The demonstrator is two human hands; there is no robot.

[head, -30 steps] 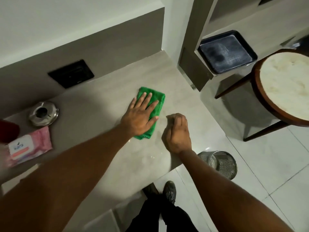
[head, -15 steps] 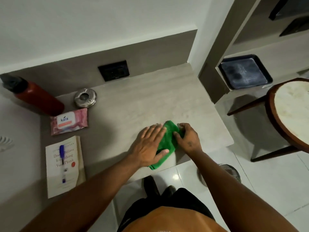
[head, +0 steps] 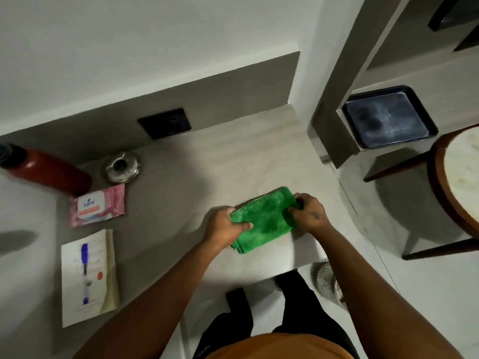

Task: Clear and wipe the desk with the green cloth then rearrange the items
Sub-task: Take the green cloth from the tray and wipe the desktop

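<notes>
Head view: at centre frame, near the front edge of the worktop, both hands grip the folded green cloth, left hand clamped on its left end, right hand pinching its right end. At left lie a book, wipes and a red bottle.

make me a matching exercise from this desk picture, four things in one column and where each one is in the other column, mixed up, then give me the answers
Things
1. green cloth
2. pen
3. metal ashtray
4. pink wipes pack

Places
A. lying on top of the book
B. by the back panel, just right of the red bottle
C. gripped at both ends by the left hand and right hand
D. flat on the desk, between the ashtray and the book

Pairs: 1-C, 2-A, 3-B, 4-D
</notes>
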